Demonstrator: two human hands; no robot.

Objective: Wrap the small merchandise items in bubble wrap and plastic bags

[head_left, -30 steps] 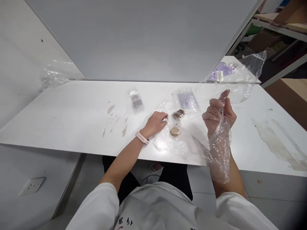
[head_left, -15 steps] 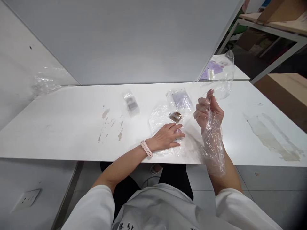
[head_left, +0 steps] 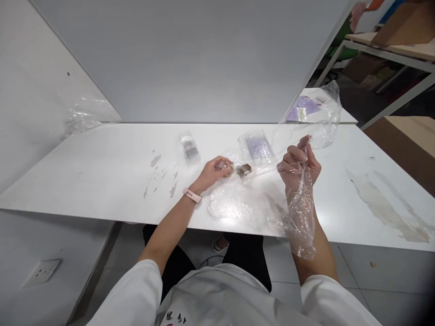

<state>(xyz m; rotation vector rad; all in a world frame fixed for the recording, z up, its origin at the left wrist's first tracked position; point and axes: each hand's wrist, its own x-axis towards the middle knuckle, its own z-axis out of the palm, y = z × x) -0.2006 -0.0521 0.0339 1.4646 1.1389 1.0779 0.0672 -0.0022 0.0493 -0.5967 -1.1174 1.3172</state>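
Observation:
My right hand (head_left: pixel 299 165) is closed on a crumpled clear plastic wrap (head_left: pixel 301 226), raised above the table. Part of this wrap hangs down along my forearm, and another part spreads up and to the right. The fingers of my left hand (head_left: pixel 214 172) are curled around a small clear-wrapped packet (head_left: pixel 224 166), mostly covered by them. Just right of those fingertips lies a small brown packet (head_left: pixel 244 170). Behind it rests a clear packet with a purple insert (head_left: pixel 258 147). More clear film (head_left: pixel 231 203) lies on the table in front of my left hand.
A narrow clear packet with grey contents (head_left: pixel 190 149) lies left of my left hand. Crumpled plastic (head_left: pixel 81 120) sits in the left corner of the white table (head_left: pixel 112 181). A grey panel (head_left: pixel 190 63) stands behind. At the right is a cardboard box (head_left: pixel 404 145).
My left hand has moved left and away from me, and its fingers have curled around the small wrapped packet. My right hand still holds the plastic wrap. The view has shifted slightly.

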